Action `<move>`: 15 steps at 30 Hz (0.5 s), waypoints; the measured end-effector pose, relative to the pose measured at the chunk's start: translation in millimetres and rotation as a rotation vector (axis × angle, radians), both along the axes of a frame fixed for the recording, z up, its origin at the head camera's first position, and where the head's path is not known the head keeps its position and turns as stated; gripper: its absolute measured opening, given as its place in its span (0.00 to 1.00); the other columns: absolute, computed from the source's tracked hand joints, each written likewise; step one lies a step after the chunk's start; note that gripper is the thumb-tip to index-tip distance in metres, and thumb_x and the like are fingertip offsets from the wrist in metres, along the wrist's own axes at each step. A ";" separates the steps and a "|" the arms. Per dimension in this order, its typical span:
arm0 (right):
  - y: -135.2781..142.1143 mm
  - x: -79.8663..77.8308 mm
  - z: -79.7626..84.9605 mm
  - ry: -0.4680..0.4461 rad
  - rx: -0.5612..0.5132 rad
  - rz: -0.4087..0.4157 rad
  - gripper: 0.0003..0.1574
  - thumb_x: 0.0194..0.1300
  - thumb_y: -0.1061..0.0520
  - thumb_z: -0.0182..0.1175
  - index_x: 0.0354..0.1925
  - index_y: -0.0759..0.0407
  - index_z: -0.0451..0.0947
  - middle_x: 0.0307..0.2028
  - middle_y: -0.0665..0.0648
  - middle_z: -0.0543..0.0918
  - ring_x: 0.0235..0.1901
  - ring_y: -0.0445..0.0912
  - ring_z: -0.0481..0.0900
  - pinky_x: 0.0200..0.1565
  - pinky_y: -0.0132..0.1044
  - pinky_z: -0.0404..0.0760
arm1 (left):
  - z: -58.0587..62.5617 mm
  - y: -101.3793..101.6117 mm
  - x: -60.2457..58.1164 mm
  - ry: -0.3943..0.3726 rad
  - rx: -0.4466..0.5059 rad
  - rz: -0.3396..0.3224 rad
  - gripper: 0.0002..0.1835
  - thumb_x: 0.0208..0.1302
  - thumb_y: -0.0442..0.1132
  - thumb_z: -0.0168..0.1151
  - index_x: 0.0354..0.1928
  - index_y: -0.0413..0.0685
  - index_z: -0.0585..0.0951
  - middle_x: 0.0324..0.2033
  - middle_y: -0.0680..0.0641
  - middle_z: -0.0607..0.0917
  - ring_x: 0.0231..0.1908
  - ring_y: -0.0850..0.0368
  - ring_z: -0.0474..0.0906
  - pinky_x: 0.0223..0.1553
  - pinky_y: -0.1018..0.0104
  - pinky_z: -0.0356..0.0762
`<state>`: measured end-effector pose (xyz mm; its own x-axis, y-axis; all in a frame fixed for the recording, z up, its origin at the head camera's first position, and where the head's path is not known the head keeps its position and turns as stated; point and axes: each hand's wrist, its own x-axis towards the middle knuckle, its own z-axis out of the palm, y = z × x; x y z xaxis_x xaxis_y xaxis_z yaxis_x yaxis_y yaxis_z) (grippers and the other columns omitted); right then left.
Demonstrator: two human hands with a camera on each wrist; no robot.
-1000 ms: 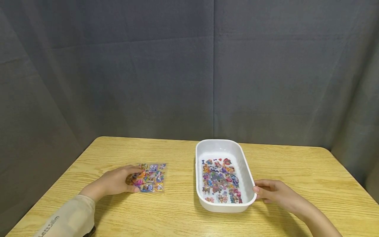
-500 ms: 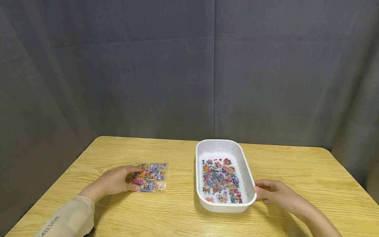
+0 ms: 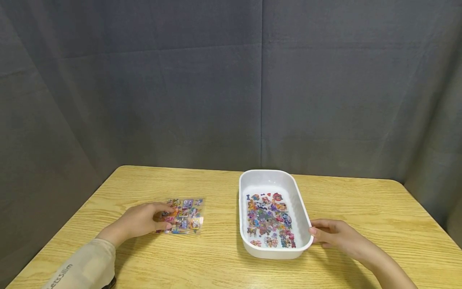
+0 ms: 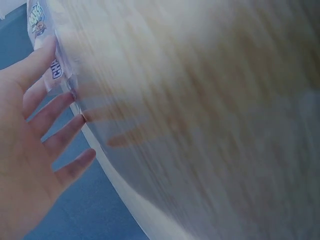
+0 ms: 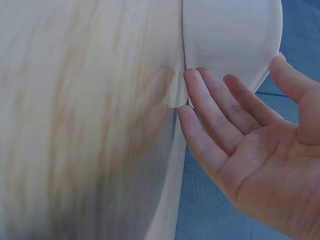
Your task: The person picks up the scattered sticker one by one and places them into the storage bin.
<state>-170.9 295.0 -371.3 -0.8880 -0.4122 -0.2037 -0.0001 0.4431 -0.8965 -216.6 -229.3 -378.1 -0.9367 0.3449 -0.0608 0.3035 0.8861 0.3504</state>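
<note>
In the head view, my left hand (image 3: 142, 218) pinches the left part of a clear sticker sheet (image 3: 185, 214) on the table, covered in colourful cartoon pictures and lettering. The left wrist view has the thumb over the sticker sheet (image 4: 56, 69), with the index finger partly hidden by it and the other fingers spread. My right hand (image 3: 335, 237) touches the near right corner of a white plastic tray (image 3: 271, 253). Its thumb is at the rim, and its nearly straight fingers reach the outer wall in the right wrist view. Inside the tray lie clear sheets of cartoon stickers (image 3: 268, 218).
The wood-grain table (image 3: 216, 265) has rounded far corners, and a dark grey curtain (image 3: 202, 100) hangs behind it. A strip of table separates the sticker sheet from the tray. A light sleeve (image 3: 86, 265) covers the left forearm.
The sticker sheet under my left hand flexes, and its lettering appears squeezed and shifted, with more glare at its right edge. The right hand and the tray have stayed in place.
</note>
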 end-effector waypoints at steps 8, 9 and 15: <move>0.4 -0.1 0.8 -0.001 0.001 0.007 0.40 0.76 0.48 0.54 0.65 0.83 0.61 0.53 0.71 0.80 0.53 0.62 0.80 0.50 0.56 0.80 | 0.6 0.9 -0.4 -0.003 -0.003 -0.003 0.21 0.64 0.53 0.67 0.58 0.61 0.83 0.63 0.45 0.77 0.54 0.42 0.79 0.41 0.50 0.78; 0.4 -0.1 0.9 -0.002 0.002 0.006 0.40 0.76 0.47 0.54 0.65 0.83 0.61 0.53 0.71 0.81 0.53 0.62 0.80 0.50 0.56 0.80 | 0.7 0.9 -0.5 -0.004 -0.003 -0.004 0.20 0.65 0.53 0.66 0.58 0.61 0.83 0.63 0.45 0.77 0.54 0.42 0.79 0.40 0.52 0.78; 0.1 0.2 1.2 -0.001 0.006 0.001 0.40 0.76 0.47 0.54 0.65 0.82 0.62 0.53 0.70 0.81 0.54 0.62 0.80 0.50 0.56 0.81 | 2.7 0.0 -0.2 0.016 0.000 -0.026 0.17 0.71 0.51 0.60 0.57 0.57 0.84 0.62 0.45 0.78 0.59 0.40 0.75 0.48 0.44 0.78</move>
<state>-170.6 295.1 -370.1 -0.8872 -0.4124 -0.2069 0.0002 0.4481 -0.8940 -216.8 -229.4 -375.4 -0.9281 0.3696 -0.0460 0.3324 0.8776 0.3454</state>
